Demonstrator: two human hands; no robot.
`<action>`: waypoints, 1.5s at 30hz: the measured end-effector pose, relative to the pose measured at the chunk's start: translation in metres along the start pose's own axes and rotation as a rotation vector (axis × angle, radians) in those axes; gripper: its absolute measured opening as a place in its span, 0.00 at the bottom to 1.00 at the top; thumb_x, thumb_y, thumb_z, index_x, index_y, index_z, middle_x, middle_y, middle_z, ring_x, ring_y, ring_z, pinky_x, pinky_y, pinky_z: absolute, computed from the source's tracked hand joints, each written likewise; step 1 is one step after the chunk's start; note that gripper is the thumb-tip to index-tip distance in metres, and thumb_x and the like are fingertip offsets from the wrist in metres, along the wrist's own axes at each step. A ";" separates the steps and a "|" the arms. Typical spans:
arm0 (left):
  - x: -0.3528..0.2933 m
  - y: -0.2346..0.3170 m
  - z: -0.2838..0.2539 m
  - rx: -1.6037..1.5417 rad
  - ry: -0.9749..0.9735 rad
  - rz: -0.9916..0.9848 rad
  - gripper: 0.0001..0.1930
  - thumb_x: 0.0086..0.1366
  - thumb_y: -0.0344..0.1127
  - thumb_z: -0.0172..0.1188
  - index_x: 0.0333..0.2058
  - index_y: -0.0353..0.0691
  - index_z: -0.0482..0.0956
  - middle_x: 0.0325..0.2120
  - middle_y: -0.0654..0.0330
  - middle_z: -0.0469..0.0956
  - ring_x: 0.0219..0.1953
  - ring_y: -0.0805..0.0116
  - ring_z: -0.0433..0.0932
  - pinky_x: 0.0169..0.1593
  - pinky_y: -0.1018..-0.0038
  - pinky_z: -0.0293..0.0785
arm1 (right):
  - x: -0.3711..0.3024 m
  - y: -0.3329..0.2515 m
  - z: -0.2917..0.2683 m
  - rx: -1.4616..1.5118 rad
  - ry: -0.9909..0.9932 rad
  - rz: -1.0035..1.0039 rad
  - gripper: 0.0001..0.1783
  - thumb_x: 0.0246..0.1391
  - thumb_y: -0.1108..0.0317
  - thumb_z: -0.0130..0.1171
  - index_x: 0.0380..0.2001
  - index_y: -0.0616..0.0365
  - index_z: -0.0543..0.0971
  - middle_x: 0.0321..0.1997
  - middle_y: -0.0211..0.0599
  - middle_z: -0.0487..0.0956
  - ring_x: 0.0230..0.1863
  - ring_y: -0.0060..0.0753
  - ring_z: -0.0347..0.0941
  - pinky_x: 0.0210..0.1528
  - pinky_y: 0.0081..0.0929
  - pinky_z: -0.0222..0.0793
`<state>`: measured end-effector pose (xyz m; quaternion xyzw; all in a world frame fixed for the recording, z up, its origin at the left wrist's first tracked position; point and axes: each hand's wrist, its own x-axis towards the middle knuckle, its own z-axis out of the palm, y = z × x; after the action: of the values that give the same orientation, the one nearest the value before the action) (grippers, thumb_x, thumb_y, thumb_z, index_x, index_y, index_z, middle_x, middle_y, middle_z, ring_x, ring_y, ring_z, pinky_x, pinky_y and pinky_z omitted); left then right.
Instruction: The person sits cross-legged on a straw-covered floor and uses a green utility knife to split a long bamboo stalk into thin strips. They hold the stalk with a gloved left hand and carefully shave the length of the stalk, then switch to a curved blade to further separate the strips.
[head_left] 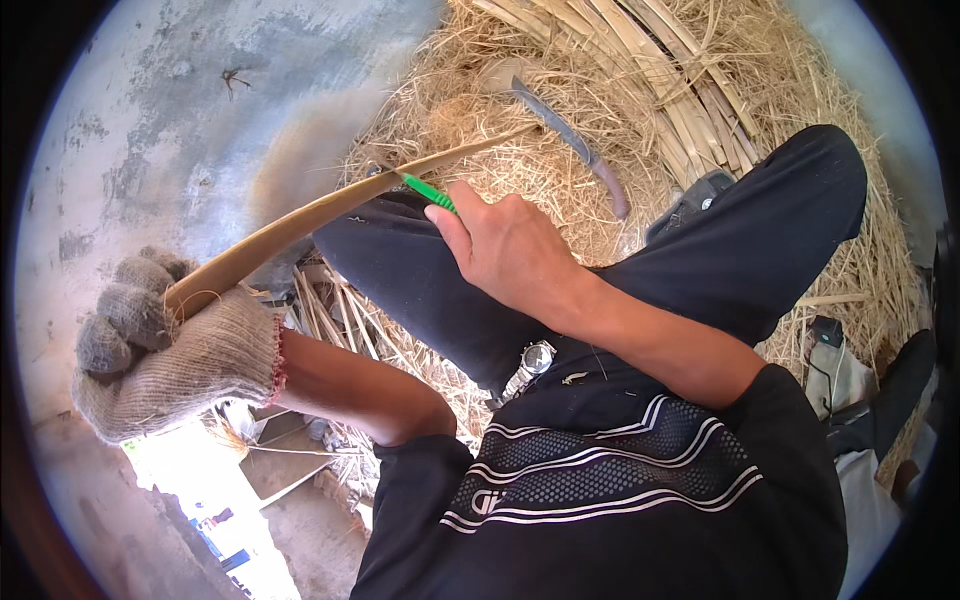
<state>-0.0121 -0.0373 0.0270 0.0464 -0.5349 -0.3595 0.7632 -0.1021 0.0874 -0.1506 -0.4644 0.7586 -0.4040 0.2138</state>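
My left hand (165, 335), in a grey knit glove, is closed round the near end of a long, flat bamboo strip (290, 228). The strip slants up and right over my left knee, tapering at its far end. In my bare right hand (515, 250) is a slim green-handled knife (430, 193), fingers wrapped round it. Its front end meets the strip about midway; the blade itself is too small to make out. A big curved knife (565, 135) with a brown handle lies on the shavings beyond my right hand.
Pale shavings (440, 110) cover the floor ahead, with a bundle of split strips (680, 90) at the far right. A stained wall (190, 130) rises at the left. A wristwatch (530, 368) rests at my lap. Another person's dark-clad leg (900, 385) shows at the right edge.
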 end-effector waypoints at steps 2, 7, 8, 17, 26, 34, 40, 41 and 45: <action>0.003 0.002 0.003 -0.069 -0.073 -0.026 0.19 0.62 0.40 0.38 0.10 0.55 0.53 0.05 0.74 0.52 0.06 0.83 0.49 0.11 0.82 0.50 | 0.019 0.073 0.038 -0.245 0.224 -0.129 0.20 0.66 0.56 0.48 0.35 0.66 0.75 0.18 0.59 0.76 0.25 0.62 0.77 0.26 0.51 0.72; -0.002 0.001 -0.008 0.049 -0.219 0.057 0.20 0.64 0.42 0.37 0.11 0.57 0.55 0.05 0.75 0.53 0.06 0.83 0.49 0.12 0.83 0.49 | 0.009 0.036 0.003 0.093 0.126 0.095 0.20 0.65 0.55 0.50 0.37 0.66 0.75 0.20 0.64 0.75 0.26 0.69 0.75 0.29 0.55 0.70; -0.002 0.002 -0.012 0.036 -0.224 0.035 0.20 0.64 0.42 0.38 0.11 0.57 0.55 0.05 0.75 0.53 0.06 0.83 0.49 0.12 0.82 0.48 | 0.000 0.018 0.002 0.172 0.107 0.049 0.19 0.65 0.56 0.51 0.34 0.64 0.74 0.16 0.61 0.74 0.22 0.67 0.74 0.24 0.53 0.70; 0.009 0.002 -0.023 -0.085 -0.278 -0.098 0.14 0.49 0.37 0.44 0.08 0.57 0.54 0.04 0.74 0.50 0.08 0.78 0.47 0.18 0.77 0.44 | -0.003 0.007 -0.007 0.055 0.061 -0.022 0.21 0.68 0.53 0.44 0.34 0.63 0.73 0.21 0.54 0.77 0.20 0.59 0.77 0.24 0.48 0.77; -0.003 0.000 -0.002 0.046 -0.026 -0.044 0.13 0.51 0.36 0.43 0.10 0.55 0.58 0.06 0.72 0.54 0.08 0.79 0.53 0.16 0.79 0.51 | 0.014 0.022 -0.003 0.100 0.101 0.008 0.20 0.67 0.57 0.46 0.32 0.66 0.73 0.20 0.61 0.76 0.20 0.60 0.76 0.23 0.48 0.75; 0.009 -0.003 0.005 0.084 -0.149 0.051 0.19 0.61 0.41 0.40 0.11 0.55 0.56 0.06 0.75 0.54 0.06 0.83 0.53 0.12 0.83 0.50 | 0.033 0.070 0.026 0.059 0.151 0.139 0.23 0.68 0.52 0.44 0.35 0.65 0.74 0.18 0.57 0.76 0.20 0.60 0.76 0.22 0.47 0.73; 0.001 0.000 0.004 -0.037 -0.265 -0.046 0.17 0.56 0.41 0.42 0.10 0.54 0.54 0.05 0.73 0.52 0.07 0.81 0.49 0.14 0.81 0.47 | 0.000 0.022 0.009 0.065 0.159 0.042 0.23 0.67 0.51 0.44 0.34 0.62 0.73 0.18 0.59 0.76 0.23 0.63 0.78 0.25 0.50 0.76; 0.004 0.000 0.004 -0.063 -0.334 -0.050 0.17 0.56 0.41 0.42 0.10 0.54 0.54 0.04 0.73 0.51 0.07 0.81 0.49 0.14 0.80 0.47 | 0.009 0.047 0.017 0.008 0.181 0.065 0.23 0.67 0.50 0.45 0.34 0.62 0.74 0.18 0.58 0.77 0.24 0.63 0.78 0.26 0.50 0.76; 0.006 0.004 -0.002 -0.119 -0.341 -0.141 0.14 0.47 0.34 0.43 0.07 0.56 0.54 0.04 0.73 0.50 0.08 0.79 0.46 0.17 0.78 0.43 | 0.008 0.022 -0.004 0.023 0.119 0.065 0.23 0.68 0.51 0.44 0.34 0.62 0.75 0.20 0.58 0.77 0.23 0.61 0.78 0.26 0.47 0.77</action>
<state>-0.0078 -0.0385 0.0328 -0.0232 -0.6296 -0.4458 0.6358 -0.1211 0.0872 -0.1659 -0.4122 0.7801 -0.4321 0.1868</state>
